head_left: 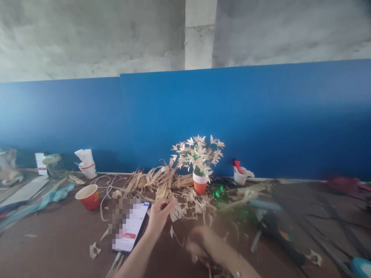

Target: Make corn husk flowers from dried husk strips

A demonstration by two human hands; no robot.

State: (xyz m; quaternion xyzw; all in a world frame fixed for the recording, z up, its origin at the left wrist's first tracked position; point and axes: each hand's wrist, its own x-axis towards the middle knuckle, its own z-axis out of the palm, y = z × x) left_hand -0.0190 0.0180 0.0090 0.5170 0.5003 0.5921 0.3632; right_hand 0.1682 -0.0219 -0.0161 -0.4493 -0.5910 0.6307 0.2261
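Note:
My left hand (159, 217) is over the middle of the brown table, thumb and fingers pinched together. A pale piece of dried corn husk (176, 211) shows at its fingertips, with a thin dark line trailing down from it. Closer to me, my right hand (199, 241) is smeared by motion, so its fingers and anything in them cannot be made out. Beyond both hands, a bunch of cream husk flowers (199, 154) with green stems stands upright in a red and white paper cup (200, 184). A lit phone (135, 227) lies just left of my left hand.
Loose dried husks (162, 179) are heaped along the back edge below a blue panel (232, 112). Left are a red paper cup (89, 197), a white cable (106, 189) and a glass jar (53, 165). Green ribbon (218, 192) and a white cup (240, 177) stand right.

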